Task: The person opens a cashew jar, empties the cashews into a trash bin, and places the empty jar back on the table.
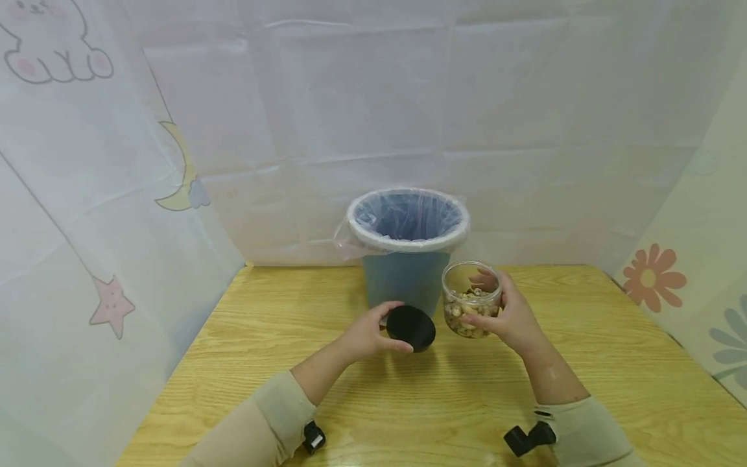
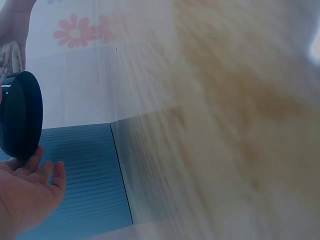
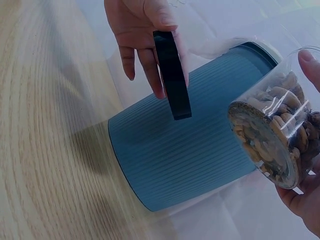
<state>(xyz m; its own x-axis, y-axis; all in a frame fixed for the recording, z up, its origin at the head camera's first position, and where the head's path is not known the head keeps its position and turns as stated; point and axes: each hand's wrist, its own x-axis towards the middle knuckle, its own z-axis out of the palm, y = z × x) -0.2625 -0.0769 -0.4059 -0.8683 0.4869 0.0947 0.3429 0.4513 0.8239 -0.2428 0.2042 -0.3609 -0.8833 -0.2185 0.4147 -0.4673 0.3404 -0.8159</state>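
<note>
Left hand (image 1: 364, 334) grips black lid (image 1: 411, 329), right hand (image 1: 516, 318) jar (image 1: 469, 301), each between thumb and fingers.

The pale-brown pieces (image 1: 471, 314) in the clear round plastic jar (image 3: 280, 122) are too small to identify from the head view. The right wrist picture's edge cuts off jar and right hand (image 1: 513, 316) — the left wrist one shows the yellow wood-grain surface (image 2: 240, 130) blurred. The blue ribbed bin's (image 1: 399, 279) inner bottom is hidden.

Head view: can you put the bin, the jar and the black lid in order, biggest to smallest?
1. Bin, clearly largest
2. Jar
3. Black lid, smallest as it looks there
</note>
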